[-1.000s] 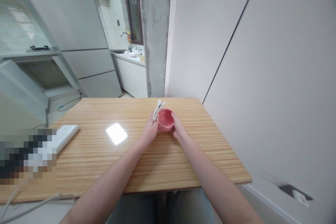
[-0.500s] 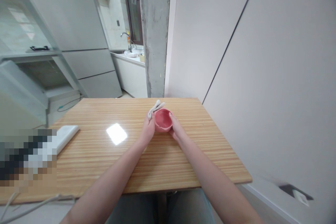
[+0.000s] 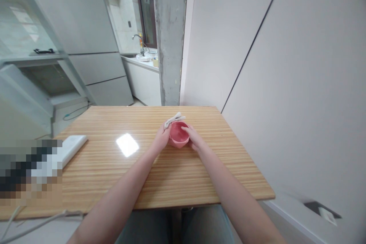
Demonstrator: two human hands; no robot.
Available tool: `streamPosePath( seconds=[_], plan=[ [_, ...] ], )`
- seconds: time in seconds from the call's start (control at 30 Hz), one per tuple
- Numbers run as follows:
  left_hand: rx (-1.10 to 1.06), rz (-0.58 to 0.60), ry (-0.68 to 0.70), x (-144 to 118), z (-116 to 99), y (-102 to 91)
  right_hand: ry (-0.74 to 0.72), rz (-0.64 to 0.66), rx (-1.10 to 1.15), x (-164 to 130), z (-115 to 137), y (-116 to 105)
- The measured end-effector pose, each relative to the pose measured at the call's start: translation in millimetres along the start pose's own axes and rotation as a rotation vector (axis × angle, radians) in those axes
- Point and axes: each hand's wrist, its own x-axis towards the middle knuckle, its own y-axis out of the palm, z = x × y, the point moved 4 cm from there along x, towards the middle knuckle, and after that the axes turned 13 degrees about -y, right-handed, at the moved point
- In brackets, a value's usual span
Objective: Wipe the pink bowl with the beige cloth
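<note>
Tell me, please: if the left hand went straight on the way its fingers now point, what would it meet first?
The left hand points away from the person and slightly right, holding a white cloth at the pink bowl. It already touches the bowl, so it would probably push that first; depth is unclear.

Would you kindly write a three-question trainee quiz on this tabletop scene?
1. True or false: the pink cup lies flat on its side, apart from both hands.
2. What does the left hand hold by the cup: A white cloth, B spoon, C sponge?
3. Where does the white box lie on the table?

Key: 1 false, both hands grip it, right hand too. 2 A. 3 Near its left edge.
</note>
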Motion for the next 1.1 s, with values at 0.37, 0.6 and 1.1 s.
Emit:
streamPosePath(
  seconds=[0.37,0.6,1.1],
  plan=[
    [0.177,-0.189,0.034,-3,21,1.0,-0.066,-0.258,0.150,4,-4,-12],
    [0.110,-0.245,0.038,0,14,-11.2,0.109,-0.121,0.109,-4,-9,5],
    [0.003,-0.092,-0.020,1,7,-1.7,-0.053,-0.158,0.022,0,-1,-3]
  ],
)
